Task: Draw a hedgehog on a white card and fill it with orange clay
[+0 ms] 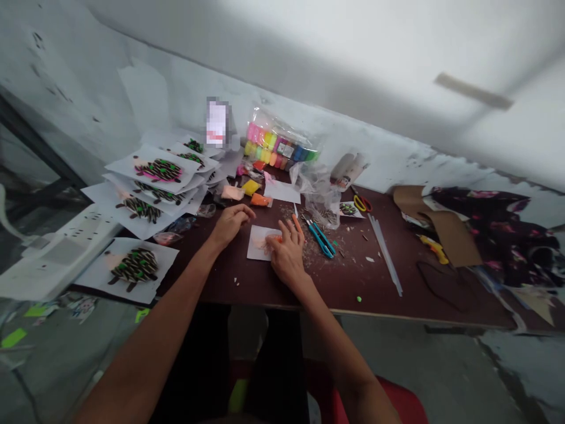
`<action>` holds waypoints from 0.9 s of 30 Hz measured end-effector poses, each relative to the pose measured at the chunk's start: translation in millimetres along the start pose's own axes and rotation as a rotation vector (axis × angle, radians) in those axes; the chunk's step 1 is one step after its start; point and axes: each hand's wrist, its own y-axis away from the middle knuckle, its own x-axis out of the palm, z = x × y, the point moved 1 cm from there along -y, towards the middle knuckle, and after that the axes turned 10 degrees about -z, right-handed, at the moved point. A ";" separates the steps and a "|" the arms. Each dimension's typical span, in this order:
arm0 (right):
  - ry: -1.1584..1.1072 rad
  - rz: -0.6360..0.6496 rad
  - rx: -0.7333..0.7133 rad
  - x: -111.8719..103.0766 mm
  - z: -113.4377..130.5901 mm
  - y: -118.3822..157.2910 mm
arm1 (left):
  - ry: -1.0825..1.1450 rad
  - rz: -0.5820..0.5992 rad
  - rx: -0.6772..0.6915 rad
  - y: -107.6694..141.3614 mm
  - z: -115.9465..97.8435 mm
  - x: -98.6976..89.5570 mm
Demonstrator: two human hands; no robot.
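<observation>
A small white card (258,250) with pale orange clay on it lies on the dark red table (260,291). My right hand (288,250) rests over the card's right part, fingers bent and partly spread, with orange clay at the fingertips; an orange tool (297,225) shows beside the fingers. My left hand (232,225) hovers left of the card, its fingers curled together; whatever they hold, if anything, is too small to make out. Behind the card are packets of orange clay (261,201), yellow clay (251,187) and peach clay (232,192).
Teal pliers (323,240) lie right of my right hand, among scattered bits. Farther right are scissors (362,204), clear sticks (386,254) and a yellow glue gun (434,248). Stacked hedgehog pictures (161,171) and a white power strip (66,247) stand left. A clay pack (278,147) leans behind.
</observation>
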 end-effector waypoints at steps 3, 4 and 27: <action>-0.012 -0.003 0.005 0.8 -1.0 0.0 | -0.282 0.121 0.207 5.3 -6.4 3.3; -0.016 -0.004 0.006 1.1 -1.5 0.1 | -0.368 0.169 0.254 8.3 -8.0 5.0; -0.027 0.003 0.054 3.2 4.9 -0.3 | -0.875 0.272 0.509 42.2 -5.4 5.3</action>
